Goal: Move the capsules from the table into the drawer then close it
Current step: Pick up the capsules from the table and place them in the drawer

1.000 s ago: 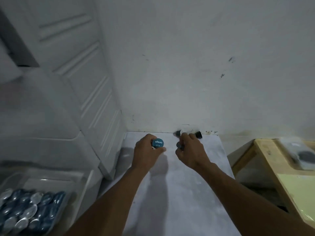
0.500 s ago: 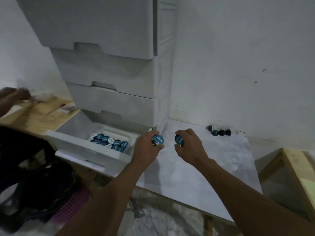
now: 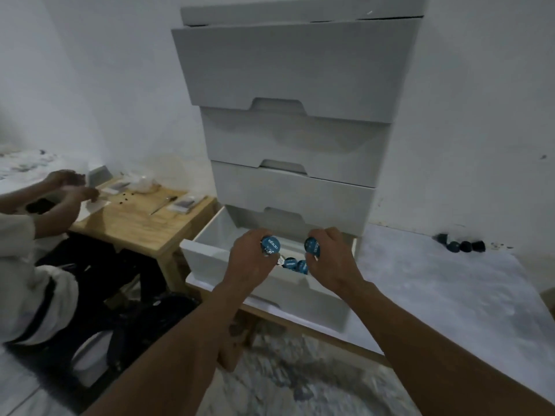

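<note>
My left hand (image 3: pixel 250 261) grips a blue-lidded capsule (image 3: pixel 270 245) above the open bottom drawer (image 3: pixel 210 253) of the white drawer unit. Beside it, my right hand (image 3: pixel 332 262) holds another blue capsule (image 3: pixel 312 246) over the same drawer. Between my hands, more blue capsules (image 3: pixel 295 265) lie inside the drawer, mostly hidden. Several dark capsules (image 3: pixel 461 245) remain on the grey table (image 3: pixel 450 295) by the wall at the right.
Three shut drawers (image 3: pixel 288 130) stack above the open one. At the left another person (image 3: pixel 36 235) sits working with both hands at a low wooden table (image 3: pixel 141 223) with small items. Patterned floor (image 3: pixel 285 370) lies below.
Both hands carried their capsules left from the table's back edge to above the open drawer. My view turned left, bringing the drawer unit and the seated person into sight.
</note>
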Available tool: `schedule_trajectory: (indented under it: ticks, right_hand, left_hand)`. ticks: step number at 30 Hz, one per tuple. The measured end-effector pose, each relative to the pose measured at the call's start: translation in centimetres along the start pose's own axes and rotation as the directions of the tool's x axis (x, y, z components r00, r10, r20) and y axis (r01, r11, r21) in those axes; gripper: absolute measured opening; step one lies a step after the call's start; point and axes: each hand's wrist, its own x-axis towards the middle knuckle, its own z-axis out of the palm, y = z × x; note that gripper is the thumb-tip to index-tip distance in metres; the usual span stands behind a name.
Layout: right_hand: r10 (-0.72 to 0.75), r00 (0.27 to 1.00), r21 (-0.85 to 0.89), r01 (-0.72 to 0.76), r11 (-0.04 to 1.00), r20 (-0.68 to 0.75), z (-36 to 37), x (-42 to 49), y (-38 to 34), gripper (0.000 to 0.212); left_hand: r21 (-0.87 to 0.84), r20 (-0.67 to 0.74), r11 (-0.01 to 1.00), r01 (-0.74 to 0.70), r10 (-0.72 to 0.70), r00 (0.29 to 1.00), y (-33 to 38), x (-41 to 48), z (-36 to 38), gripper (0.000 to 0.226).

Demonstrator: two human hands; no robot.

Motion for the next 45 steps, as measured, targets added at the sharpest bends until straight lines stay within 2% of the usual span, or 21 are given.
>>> schedule_trajectory:
  ticks: [7, 12, 17, 20, 23, 31, 36, 40, 45]
  right_hand:
    - [0.076, 0.997, -0.015, -0.075, 0.997, 0.034, 4.8, 1.9, -3.7, 0.039]
    - [0.033, 0.998, -0.036, -0.032, 0.999, 0.056, 7.5, 5.6, -4.1, 0.036]
    - [0.051, 0.996, -0.005, -0.05, 0.999, 0.076, 11.1, 10.5, -2.6, 0.038]
    - [0.102, 0.988, -0.009, -0.102, 0.995, 0.114, 13.4, 12.9, -1.4, 0.036]
    - [0.126, 0.978, -0.02, -0.125, 0.992, 0.165, 15.6, 14.8, 0.0, 0.031]
    - [0.247, 0.939, -0.058, -0.24, 0.969, 0.24, 18.9, 16.7, 2.4, 0.041]
    - [0.349, 0.918, -0.116, -0.332, 0.936, 0.189, 19.9, 17.2, 1.7, 0.044]
    - [0.403, 0.901, -0.135, -0.384, 0.913, 0.16, 20.4, 17.3, 1.1, 0.047]
    - [0.469, 0.875, -0.154, -0.45, 0.88, 0.12, 20.8, 17.4, 1.2, 0.046]
  left_hand:
    - [-0.013, 0.004, 1.0, -0.005, 0.005, 1.0, -6.2, 2.0, -2.4, 0.039]
    - [-0.032, 0.026, 0.999, 0.007, -0.007, 1.0, -8.7, 5.0, -2.0, 0.045]
    - [0.043, 0.082, 0.999, 0.019, -0.022, 0.996, -10.8, 9.7, -0.5, 0.044]
    - [0.096, 0.166, 0.995, 0.022, -0.038, 0.985, -12.1, 12.4, 0.9, 0.044]
    - [0.128, 0.267, 0.992, -0.014, -0.021, 0.963, -13.5, 14.9, 2.8, 0.045]
    - [0.155, 0.457, 0.975, -0.156, 0.069, 0.887, -16.5, 19.0, 6.6, 0.046]
    - [0.1, 0.525, 0.945, -0.31, 0.215, 0.824, -18.3, 21.1, 7.7, 0.038]
    - [0.047, 0.565, 0.928, -0.37, 0.28, 0.776, -18.9, 22.3, 8.3, 0.025]
    - [0.003, 0.582, 0.926, -0.377, 0.305, 0.754, -19.4, 22.9, 9.4, 0.027]
